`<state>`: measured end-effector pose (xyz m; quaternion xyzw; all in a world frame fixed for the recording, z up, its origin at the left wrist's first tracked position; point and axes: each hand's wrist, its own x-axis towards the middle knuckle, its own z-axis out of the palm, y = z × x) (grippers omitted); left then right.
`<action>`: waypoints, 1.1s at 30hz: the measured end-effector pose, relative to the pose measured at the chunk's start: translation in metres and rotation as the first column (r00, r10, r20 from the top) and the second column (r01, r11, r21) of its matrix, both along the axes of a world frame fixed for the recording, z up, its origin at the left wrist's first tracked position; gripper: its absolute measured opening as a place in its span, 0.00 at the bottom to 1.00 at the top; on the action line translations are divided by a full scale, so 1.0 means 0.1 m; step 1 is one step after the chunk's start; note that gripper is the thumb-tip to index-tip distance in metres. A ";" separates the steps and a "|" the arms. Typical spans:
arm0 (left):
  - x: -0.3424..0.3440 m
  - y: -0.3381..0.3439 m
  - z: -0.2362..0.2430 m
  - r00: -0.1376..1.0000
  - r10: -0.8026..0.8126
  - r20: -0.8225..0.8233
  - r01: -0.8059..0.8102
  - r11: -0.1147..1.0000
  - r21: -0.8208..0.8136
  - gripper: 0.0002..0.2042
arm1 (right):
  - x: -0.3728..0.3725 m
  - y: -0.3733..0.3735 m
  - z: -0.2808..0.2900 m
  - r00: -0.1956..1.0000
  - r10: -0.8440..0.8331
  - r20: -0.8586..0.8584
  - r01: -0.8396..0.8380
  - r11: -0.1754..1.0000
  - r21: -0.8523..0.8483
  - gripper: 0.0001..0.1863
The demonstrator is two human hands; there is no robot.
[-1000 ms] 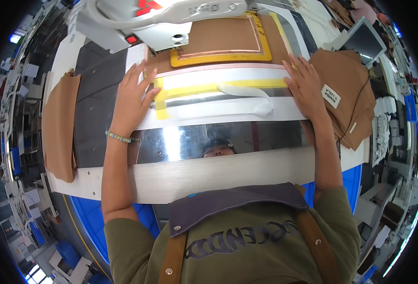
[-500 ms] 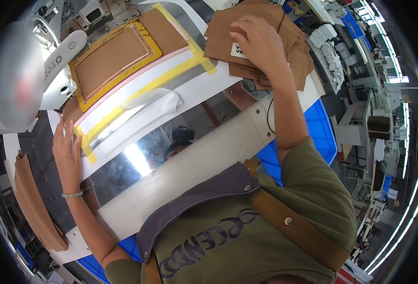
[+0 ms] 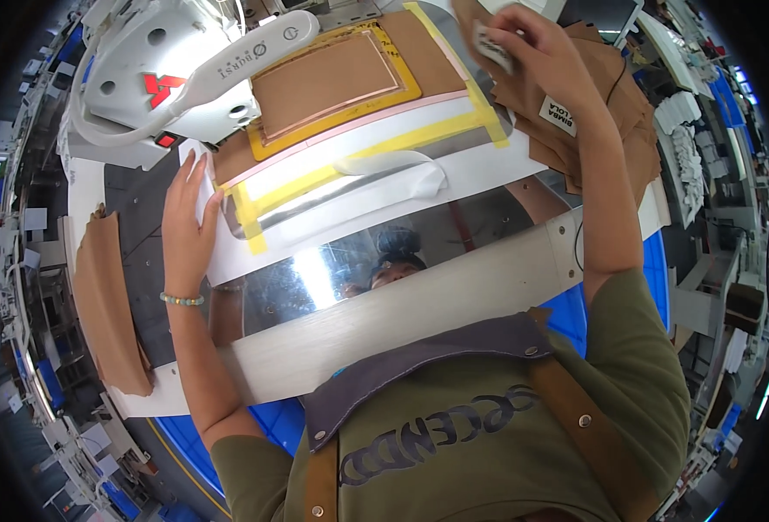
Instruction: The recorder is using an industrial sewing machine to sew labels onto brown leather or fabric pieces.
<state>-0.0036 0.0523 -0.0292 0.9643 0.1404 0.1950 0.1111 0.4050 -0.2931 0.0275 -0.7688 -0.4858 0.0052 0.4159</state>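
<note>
My right hand [image 3: 537,56] pinches a brown fabric piece [image 3: 469,24] with a white printed label, lifted at the left side of a fanned stack of brown fabric pieces [image 3: 618,109]. My left hand [image 3: 189,204] lies with fingers stretched out at the left edge of a white sheet [image 3: 350,209]. Strips of yellow tape [image 3: 319,184] cross this sheet. Beyond the tape, a yellow rectangular frame [image 3: 408,80] rests on a larger brown panel [image 3: 444,61]. The panel also shows through the frame's opening.
A white sewing machine [image 3: 132,65] with a light-grey lamp arm [image 3: 245,56] stands at the back left, close to the frame. Folded brown material [image 3: 110,304] lies at the table's left end. A shiny metal plate [image 3: 297,287] borders the near pale table edge [image 3: 402,322]. Blue bins [image 3: 654,270] sit below.
My right hand, earlier resting on the stack, now holds up a labelled brown piece at the stack's left side. My left hand stays by the sheet's edge. The whole view has shifted.
</note>
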 end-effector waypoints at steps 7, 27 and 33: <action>0.33 0.36 -0.20 0.998 -0.049 -0.026 0.050 0.998 0.045 0.19 | -0.46 1.71 -0.47 0.850 0.268 0.453 -0.224 0.963 -0.149 0.09; 0.97 0.34 -0.19 0.966 -0.250 -0.059 0.229 0.943 -0.241 0.19 | -0.84 1.95 -0.95 0.804 0.522 0.285 -0.517 0.850 -0.097 0.12; 0.77 0.64 -0.46 0.998 -0.056 -0.015 0.044 0.900 -0.433 0.19 | -0.76 1.96 -0.83 0.912 0.390 0.131 -0.387 0.921 -0.044 0.12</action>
